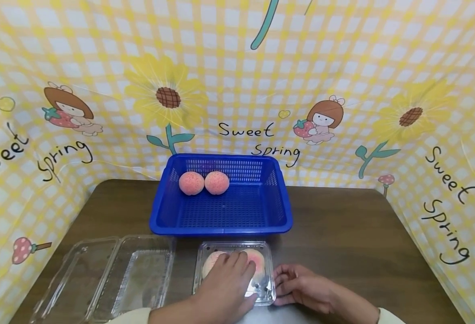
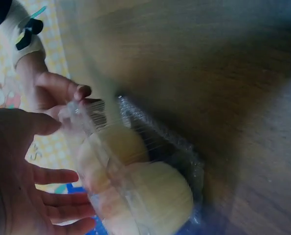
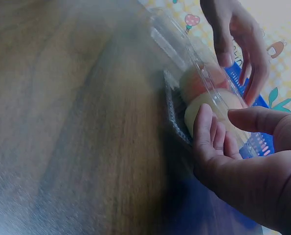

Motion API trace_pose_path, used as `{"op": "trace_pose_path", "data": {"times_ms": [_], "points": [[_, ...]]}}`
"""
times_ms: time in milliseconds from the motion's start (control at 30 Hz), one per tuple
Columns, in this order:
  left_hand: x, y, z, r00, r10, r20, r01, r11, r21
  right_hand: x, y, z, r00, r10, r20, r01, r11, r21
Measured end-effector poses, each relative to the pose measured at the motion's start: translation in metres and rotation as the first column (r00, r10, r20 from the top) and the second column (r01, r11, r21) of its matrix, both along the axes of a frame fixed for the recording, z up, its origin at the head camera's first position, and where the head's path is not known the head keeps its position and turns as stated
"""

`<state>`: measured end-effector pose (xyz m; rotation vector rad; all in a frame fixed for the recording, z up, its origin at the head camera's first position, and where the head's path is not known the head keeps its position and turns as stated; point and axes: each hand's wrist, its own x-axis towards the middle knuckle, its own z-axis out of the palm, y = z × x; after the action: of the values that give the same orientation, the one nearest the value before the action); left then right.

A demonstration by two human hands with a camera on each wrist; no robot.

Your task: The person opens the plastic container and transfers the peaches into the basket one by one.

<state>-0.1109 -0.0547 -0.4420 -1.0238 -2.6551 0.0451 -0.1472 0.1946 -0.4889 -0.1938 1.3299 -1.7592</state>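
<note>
A clear plastic clamshell box (image 1: 234, 244) with pale pink peaches (image 1: 257, 261) inside stands in front of the blue basket, its lid down. My left hand (image 1: 226, 281) reaches over the lid, fingers spread and loosely bent, hiding part of the fruit. In the left wrist view, that hand's fingers (image 2: 67, 198) lie right along the lid's edge. At the box's right side is my right hand (image 1: 308, 288), with relaxed fingers close against the wall. Its thumb (image 3: 255, 117) overlaps the lid rim in the right wrist view.
Behind the box stands a blue plastic basket (image 1: 221, 230) with two pink peaches, one (image 1: 191, 183) left of the other (image 1: 217, 182). To the left, another clear clamshell (image 1: 142, 288) lies opened flat on the brown table (image 1: 342, 225). A yellow checked cloth (image 1: 237, 90) surrounds the table.
</note>
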Motion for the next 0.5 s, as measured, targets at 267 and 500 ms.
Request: {"op": "trace_pose_path", "data": {"times_ms": [267,500], "points": [[0.003,0.008,0.001,1.000,0.000,-0.029,-0.002,0.997,-0.079,0.009,-0.003,-0.002,0.998,-0.059,0.011,0.059,0.998,-0.027],[0.009,0.009,-0.001,0.986,-0.039,-0.163,0.023,0.995,-0.100,0.012,-0.003,-0.005,0.997,-0.071,0.006,0.071,0.996,-0.060]]}}
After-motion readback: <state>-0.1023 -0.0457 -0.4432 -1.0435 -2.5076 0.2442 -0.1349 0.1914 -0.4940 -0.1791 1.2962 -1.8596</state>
